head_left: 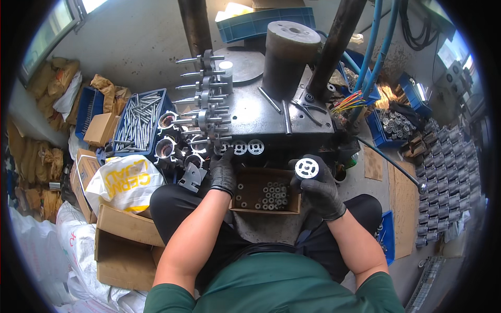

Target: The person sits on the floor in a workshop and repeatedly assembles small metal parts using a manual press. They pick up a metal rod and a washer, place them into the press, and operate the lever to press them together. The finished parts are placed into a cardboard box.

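My right hand (322,192), in a dark glove, is closed around a round silver end cap (307,168) with slots and a centre hole, its face turned up. My gloved left hand (223,172) reaches to the front edge of the dark machine table (261,117). Its fingers close on the leftmost end cap (224,147) of a short row, partly hiding it. Two more end caps, a middle one (239,147) and a right one (255,147), lie beside it. Below and between my hands sits a cardboard box (265,211) with several small cylindrical metal parts in it.
Shafts with rotor discs (202,99) stand stacked along the table's left side. Ring-shaped housings (166,148) and a blue crate of metal shafts (138,125) are farther left. A thick cylinder (292,60), pliers (308,110) and loose rods (287,117) occupy the table. Stacked metal parts (449,182) fill the right.
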The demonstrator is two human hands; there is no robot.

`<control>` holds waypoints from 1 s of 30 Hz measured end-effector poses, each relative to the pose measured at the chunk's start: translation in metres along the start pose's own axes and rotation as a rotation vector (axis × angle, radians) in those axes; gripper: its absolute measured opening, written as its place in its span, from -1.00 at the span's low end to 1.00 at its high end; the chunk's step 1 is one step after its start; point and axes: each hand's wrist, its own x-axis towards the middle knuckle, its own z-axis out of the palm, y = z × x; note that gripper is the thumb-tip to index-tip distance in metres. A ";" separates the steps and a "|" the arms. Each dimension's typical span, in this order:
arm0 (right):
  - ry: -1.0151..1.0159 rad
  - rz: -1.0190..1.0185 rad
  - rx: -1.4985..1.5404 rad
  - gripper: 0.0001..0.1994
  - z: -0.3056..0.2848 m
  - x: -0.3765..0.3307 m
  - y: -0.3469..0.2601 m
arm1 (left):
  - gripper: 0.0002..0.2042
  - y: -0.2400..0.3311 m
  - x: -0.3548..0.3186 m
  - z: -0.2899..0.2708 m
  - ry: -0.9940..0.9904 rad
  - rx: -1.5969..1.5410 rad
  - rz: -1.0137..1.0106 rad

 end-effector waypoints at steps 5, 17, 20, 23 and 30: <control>0.070 -0.011 0.129 -0.38 0.006 -0.002 -0.004 | -0.66 -0.018 -0.053 -0.001 -0.045 0.152 -0.347; 0.285 -0.209 0.333 -0.51 0.006 0.024 -0.010 | -0.64 0.014 -0.140 0.117 -0.969 0.972 -0.208; 0.436 -0.282 0.151 -0.44 -0.004 0.027 -0.007 | -0.69 -0.007 -0.124 0.110 -1.021 0.960 -0.070; 0.498 -0.317 0.130 -0.45 -0.017 0.028 -0.004 | -0.72 -0.021 -0.123 0.102 -0.966 0.811 -0.295; 0.441 -0.352 0.244 -0.50 -0.043 0.040 -0.038 | -0.66 -0.027 -0.123 0.096 -0.729 0.531 -0.608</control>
